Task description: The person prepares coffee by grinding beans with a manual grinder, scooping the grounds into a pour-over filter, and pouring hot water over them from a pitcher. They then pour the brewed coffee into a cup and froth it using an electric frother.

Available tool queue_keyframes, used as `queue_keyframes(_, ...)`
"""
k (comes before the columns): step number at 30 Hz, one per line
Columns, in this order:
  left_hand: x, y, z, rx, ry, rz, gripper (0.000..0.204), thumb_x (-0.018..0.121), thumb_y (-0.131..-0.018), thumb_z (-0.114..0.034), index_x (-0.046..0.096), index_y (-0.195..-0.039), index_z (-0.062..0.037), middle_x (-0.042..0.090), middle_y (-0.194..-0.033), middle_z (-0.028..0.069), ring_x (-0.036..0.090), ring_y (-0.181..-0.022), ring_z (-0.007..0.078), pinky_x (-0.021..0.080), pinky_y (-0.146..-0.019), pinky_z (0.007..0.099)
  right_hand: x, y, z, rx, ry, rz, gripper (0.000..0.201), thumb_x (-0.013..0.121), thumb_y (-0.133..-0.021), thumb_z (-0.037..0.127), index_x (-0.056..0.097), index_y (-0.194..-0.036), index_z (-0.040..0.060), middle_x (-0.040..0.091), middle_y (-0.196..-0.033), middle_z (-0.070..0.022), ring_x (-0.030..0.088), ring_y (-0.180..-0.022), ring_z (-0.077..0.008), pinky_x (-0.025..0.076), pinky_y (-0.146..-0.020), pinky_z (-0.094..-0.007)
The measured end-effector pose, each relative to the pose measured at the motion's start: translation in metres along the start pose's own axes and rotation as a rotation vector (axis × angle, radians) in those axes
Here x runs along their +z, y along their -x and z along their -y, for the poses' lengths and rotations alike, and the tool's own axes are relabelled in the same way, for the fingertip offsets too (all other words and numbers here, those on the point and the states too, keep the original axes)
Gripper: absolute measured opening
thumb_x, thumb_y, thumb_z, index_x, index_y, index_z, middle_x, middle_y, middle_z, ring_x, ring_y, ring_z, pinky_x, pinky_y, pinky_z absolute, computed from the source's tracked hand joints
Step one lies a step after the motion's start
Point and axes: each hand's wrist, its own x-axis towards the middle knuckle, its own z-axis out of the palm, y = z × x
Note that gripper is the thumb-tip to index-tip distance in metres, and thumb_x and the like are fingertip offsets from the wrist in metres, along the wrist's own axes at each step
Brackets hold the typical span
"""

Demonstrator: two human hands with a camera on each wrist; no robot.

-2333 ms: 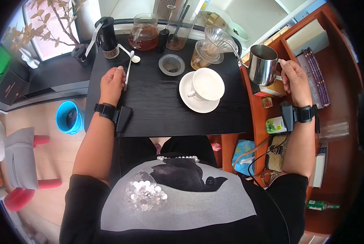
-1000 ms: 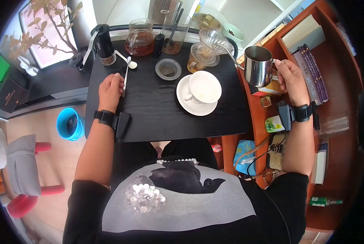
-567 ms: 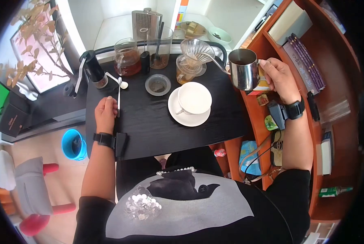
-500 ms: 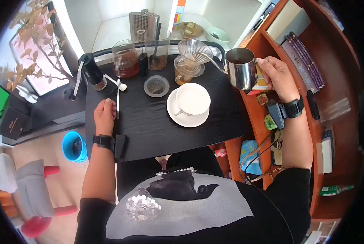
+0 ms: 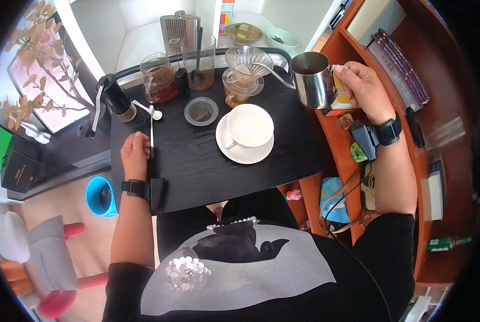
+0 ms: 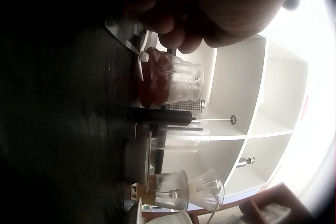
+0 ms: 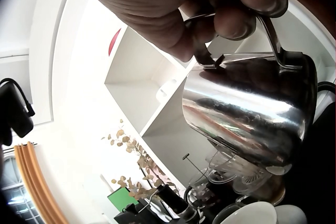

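My right hand (image 5: pixel 366 88) pinches the handle of a shiny steel gooseneck kettle (image 5: pixel 312 86), held up at the table's right side. Its thin spout reaches left over a clear ribbed dripper (image 5: pixel 245 56). Beneath the dripper is a glass server (image 5: pixel 232 98) with amber liquid in it. In the right wrist view, fingers curl round the handle above the kettle's body (image 7: pixel 247 108). My left hand (image 5: pixel 134 152) rests loosely curled on the table's left side, close beside a slim long-handled spoon (image 5: pixel 152 139). It holds nothing visible.
A white cup (image 5: pixel 251 123) on a saucer (image 5: pixel 245 156) stands mid-table, near a grey round dish (image 5: pixel 201 122). Behind are a hand grinder (image 5: pixel 117 97), a glass jug (image 5: pixel 158 86) of reddish-brown liquid, a black-handled frother (image 5: pixel 181 83) and a tall glass (image 5: pixel 210 56). Shelves (image 5: pixel 353 64) border the right.
The head view has shifted, so the tabletop things appear farther left and lower. My right hand keeps its grip on the kettle, spout over the dripper; my left hand stays beside the spoon.
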Motion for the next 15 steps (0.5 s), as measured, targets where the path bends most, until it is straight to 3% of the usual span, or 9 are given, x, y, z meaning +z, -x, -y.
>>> queue_keyframes(15,-0.0012,-0.0020,0.0030,0.005,0.022,0.005,0.027,0.048,-0.091,-0.024,0.057,-0.073,-0.0059,0.050,-0.061,-0.0016,0.042,-0.049,0.0047,0.033,-0.044,0.0183,-0.0004,0.0000,-0.0038,-0.005,-0.003,-0.003,0.034,0.054,-0.087,0.033,0.048,-0.062,0.0116,0.041,-0.052,0.0053,0.036,-0.044,-0.0031,0.027,-0.041,-0.0190)
